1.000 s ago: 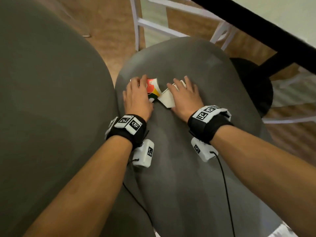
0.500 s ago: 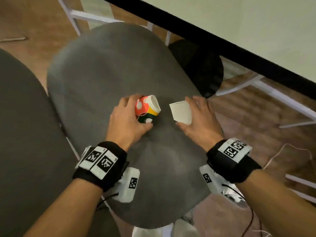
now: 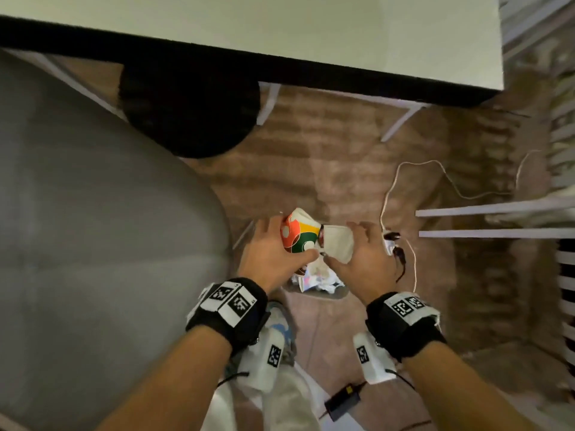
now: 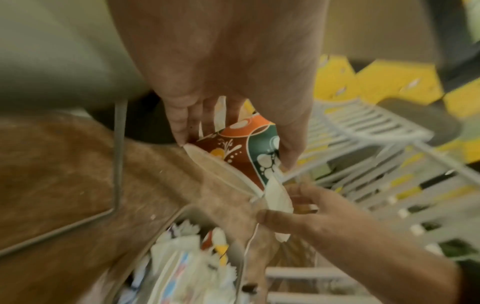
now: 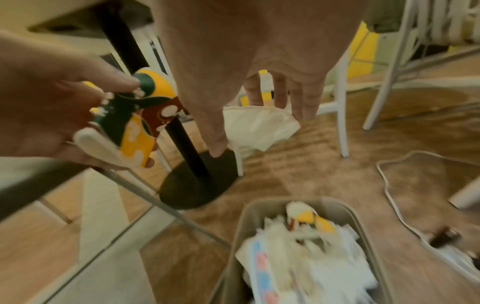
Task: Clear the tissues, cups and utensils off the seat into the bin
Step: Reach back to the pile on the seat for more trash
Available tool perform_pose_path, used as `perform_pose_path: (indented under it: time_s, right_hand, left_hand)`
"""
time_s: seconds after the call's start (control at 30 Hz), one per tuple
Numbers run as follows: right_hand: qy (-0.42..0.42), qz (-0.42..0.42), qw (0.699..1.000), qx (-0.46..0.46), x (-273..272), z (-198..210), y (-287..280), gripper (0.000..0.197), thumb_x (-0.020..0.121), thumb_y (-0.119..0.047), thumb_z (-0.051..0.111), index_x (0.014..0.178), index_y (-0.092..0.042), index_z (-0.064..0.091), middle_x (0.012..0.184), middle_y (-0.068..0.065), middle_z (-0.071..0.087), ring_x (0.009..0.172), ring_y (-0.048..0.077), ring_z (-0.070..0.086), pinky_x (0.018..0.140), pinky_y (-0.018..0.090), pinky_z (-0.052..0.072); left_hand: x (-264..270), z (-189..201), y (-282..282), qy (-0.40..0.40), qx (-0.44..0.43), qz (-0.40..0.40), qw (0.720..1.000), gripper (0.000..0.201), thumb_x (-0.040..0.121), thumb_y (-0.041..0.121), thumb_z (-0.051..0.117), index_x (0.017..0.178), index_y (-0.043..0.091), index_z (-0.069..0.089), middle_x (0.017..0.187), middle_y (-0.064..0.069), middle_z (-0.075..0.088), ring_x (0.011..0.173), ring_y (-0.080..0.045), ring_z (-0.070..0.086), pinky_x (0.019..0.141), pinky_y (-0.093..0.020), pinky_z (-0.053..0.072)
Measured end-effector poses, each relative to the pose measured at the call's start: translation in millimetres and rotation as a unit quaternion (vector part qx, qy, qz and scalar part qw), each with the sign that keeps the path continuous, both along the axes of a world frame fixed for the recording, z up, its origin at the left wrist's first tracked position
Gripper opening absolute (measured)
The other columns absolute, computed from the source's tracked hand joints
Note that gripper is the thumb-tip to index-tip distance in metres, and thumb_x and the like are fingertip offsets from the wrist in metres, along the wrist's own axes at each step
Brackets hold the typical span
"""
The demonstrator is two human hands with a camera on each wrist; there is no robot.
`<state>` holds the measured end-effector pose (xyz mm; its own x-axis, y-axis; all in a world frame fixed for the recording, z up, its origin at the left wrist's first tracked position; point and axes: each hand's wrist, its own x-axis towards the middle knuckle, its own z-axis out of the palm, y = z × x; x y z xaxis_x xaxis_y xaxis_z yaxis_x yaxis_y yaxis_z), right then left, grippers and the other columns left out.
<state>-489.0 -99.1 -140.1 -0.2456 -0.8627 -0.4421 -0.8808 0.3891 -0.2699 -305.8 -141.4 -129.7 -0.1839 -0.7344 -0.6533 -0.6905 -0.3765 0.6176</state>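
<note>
My left hand [image 3: 280, 241] grips a colourful orange, yellow and green paper cup [image 3: 298, 231], tilted on its side. Beside it, my right hand [image 3: 361, 253] pinches a squashed white paper cup [image 3: 337, 244] between thumb and fingers. The two cups touch. Both hands hover off the right edge of the grey seat [image 3: 93, 244], above the beige bin [image 5: 246, 216] on the floor. The bin holds crumpled tissues and another colourful cup. In the left wrist view the colourful cup [image 4: 241, 148] hangs over the bin [image 4: 241, 267]. In the right wrist view the white cup [image 5: 259, 125] sits behind my fingers.
A black round table base [image 3: 189, 113] stands on the brown carpet beyond the seat, under the white tabletop [image 3: 311, 26]. A white cable [image 3: 389, 197] and a black adapter [image 3: 342, 399] lie on the floor. White chair rails [image 3: 497, 222] are at the right.
Both hands have lifted their cups off the seat and carried them right, to above the bin. My view has swung right with them.
</note>
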Motion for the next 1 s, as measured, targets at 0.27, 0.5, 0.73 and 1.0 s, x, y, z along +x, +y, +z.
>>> perform_pose_path:
  time_s: [0.27,0.5,0.73,1.0]
  right_hand:
    - [-0.05,0.004,0.991,0.123,-17.8,-102.7,43.8,0.081,0.073,-0.046,0.072,0.14,-0.017,0.035,0.138,0.008,0.038,0.124,0.031,0.04,0.101,0.04,0.041]
    - [-0.08,-0.043,0.982,0.167,-38.2,-155.6,40.7,0.07,0.09,-0.007,0.052,0.149,-0.017,0.017,0.158,0.015,0.004,0.139,0.036,0.03,0.109,0.039,0.036]
    - [-0.118,-0.04,0.966,0.227,-48.7,-158.9,54.0,0.087,0.088,0.001,0.045,0.153,-0.026,-0.006,0.14,0.021,0.041,0.103,0.036,0.059,0.082,0.038,0.049]
    - [-0.147,-0.082,0.966,0.195,-55.4,-105.8,84.6,0.084,0.091,-0.025,0.049,0.151,-0.028,-0.008,0.102,0.018,0.065,0.087,0.033,0.063,0.072,0.034,0.051]
  left_hand:
    - [-64.5,-110.4,6.4,-0.048,0.053,-0.072,0.995,0.084,0.066,0.055,0.074,0.138,0.036,0.036,0.126,0.002,0.06,0.113,-0.025,0.059,0.095,-0.041,0.049]
    - [-97.6,-167.1,-11.0,-0.107,0.04,-0.236,0.965,0.078,0.088,0.04,0.063,0.152,0.022,0.022,0.151,-0.009,0.037,0.131,-0.029,0.045,0.105,-0.036,0.04]
    - [-91.3,-187.0,1.9,-0.175,0.019,-0.268,0.947,0.082,0.084,0.038,0.069,0.151,0.029,0.023,0.146,-0.013,0.036,0.124,-0.035,0.05,0.099,-0.044,0.046]
    - [-36.3,-128.9,42.7,-0.124,0.013,-0.188,0.974,0.053,0.095,0.033,0.052,0.146,0.027,0.038,0.153,-0.004,0.037,0.134,-0.025,0.042,0.107,-0.034,0.038]
